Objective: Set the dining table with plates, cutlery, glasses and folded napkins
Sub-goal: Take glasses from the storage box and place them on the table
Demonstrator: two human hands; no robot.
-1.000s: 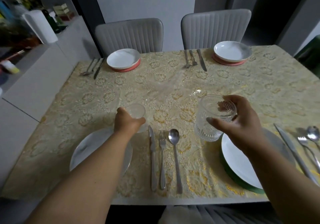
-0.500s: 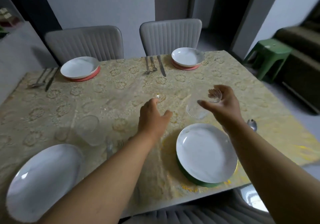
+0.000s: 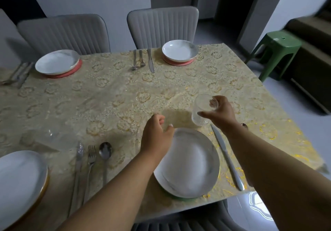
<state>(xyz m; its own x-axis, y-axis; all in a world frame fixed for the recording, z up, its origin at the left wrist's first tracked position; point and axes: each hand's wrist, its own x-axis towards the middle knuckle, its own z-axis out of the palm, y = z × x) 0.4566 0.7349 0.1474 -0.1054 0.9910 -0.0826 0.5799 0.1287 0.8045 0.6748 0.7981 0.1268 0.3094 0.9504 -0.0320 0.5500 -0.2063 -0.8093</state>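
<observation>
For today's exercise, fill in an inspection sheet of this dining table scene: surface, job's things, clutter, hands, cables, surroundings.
Surface: table under a yellow floral tablecloth.
Job's things: four white plates, nearest; steel knife; clear ribbed glass; cutlery beside the other plates; no napkins seen.
Clutter: nothing seen.
Hands: right hand grips the glass by its rim; left hand holds nothing, above the nearest plate's rim.
Cables: nothing seen.
Surroundings: grey padded chairs; green plastic stool.
</observation>
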